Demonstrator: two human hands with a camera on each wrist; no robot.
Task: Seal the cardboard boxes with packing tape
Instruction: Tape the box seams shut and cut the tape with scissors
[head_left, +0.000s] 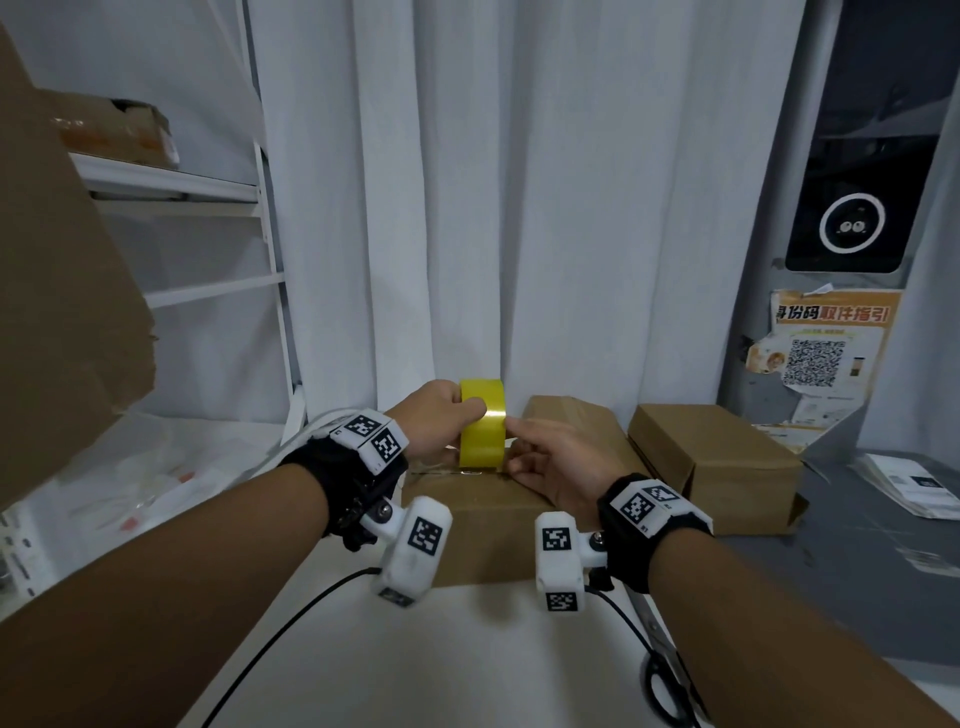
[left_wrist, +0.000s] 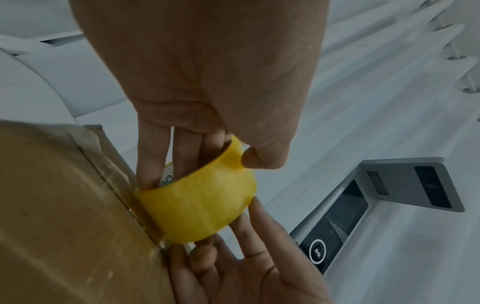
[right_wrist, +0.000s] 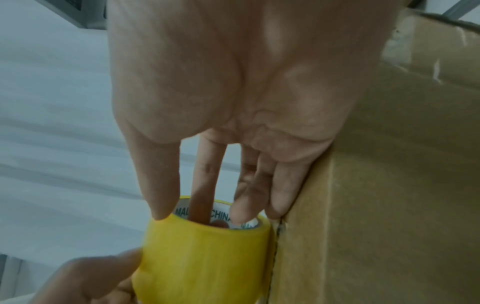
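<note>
Gripping tape roll upright on box seam: left hand; right hand fingers loosely extended, apparently touching roll's side.

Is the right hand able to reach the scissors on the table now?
Probably yes. The scissors lie uncovered under the right forearm, but the right hand is busy at the tape roll and must draw back first.

The tape roll hides the seam of the box beneath it in the head view. The left hand has fingers out of sight inside the roll. The scissors are cut off by the bottom edge. The poster has small print too fine to read.
</note>
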